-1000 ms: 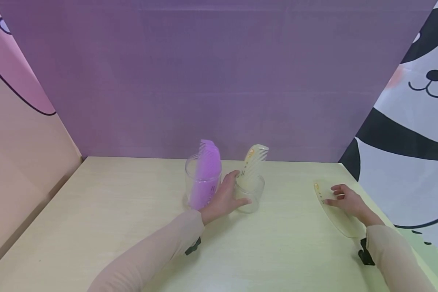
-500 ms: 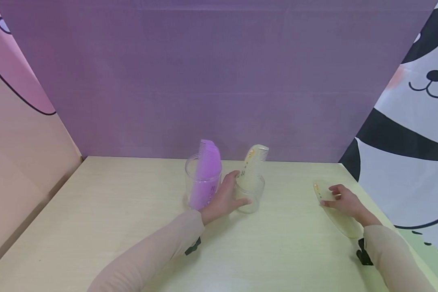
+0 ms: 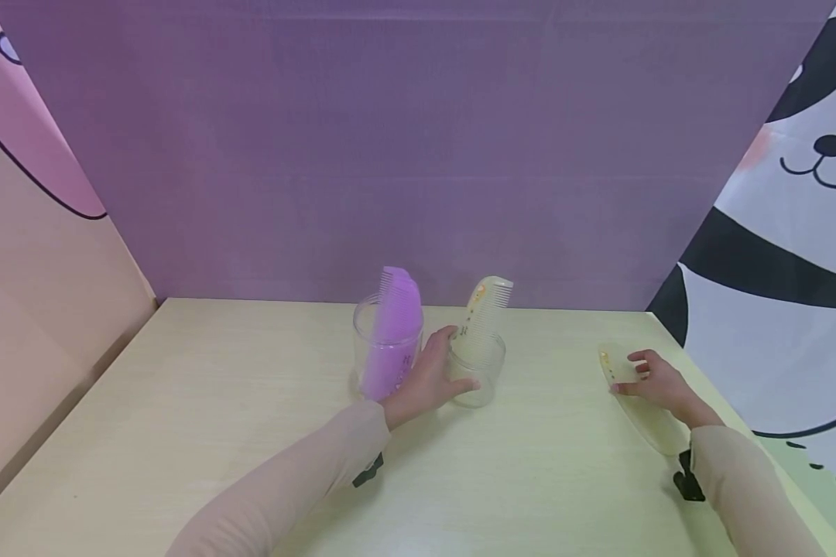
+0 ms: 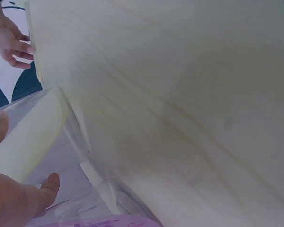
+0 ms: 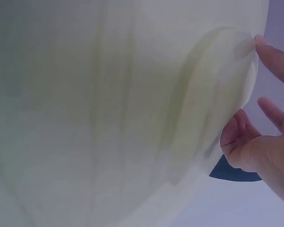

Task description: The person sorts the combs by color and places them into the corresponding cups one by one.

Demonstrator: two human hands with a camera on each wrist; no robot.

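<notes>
Flanking L hand (image 3: 428, 379): purple-comb cup (image 3: 388, 344), pale-comb cup (image 3: 478, 367).

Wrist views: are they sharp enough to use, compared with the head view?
Head view: evenly lit, sharp on the left hand and cup. Left wrist view: tilted, table grain smeared. Right wrist view: soft focus, the pale comb nearly blends into the table beside the right hand.
</notes>
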